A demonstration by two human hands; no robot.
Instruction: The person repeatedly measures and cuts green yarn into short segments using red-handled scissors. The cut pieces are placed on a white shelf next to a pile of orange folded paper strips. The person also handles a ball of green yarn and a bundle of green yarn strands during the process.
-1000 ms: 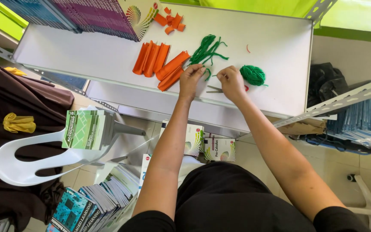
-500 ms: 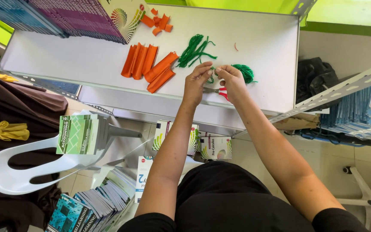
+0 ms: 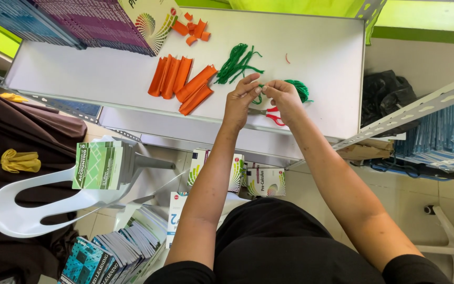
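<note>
Over a white shelf (image 3: 106, 79), the left hand (image 3: 240, 100) and right hand (image 3: 285, 97) have drawn together from a second ago, fingertips pinched on green yarn (image 3: 258, 93); red-handled scissors (image 3: 269, 113) lie beneath; the yarn ball (image 3: 299, 89) sits beside folded orange paper strips (image 3: 182, 81).

A short green yarn strand (image 3: 259, 95) is pinched between the fingertips of both hands, near the shelf's front edge. The yarn ball (image 3: 298, 89) (loose, bright green) lies just behind the right hand, toward the right edge.
</note>
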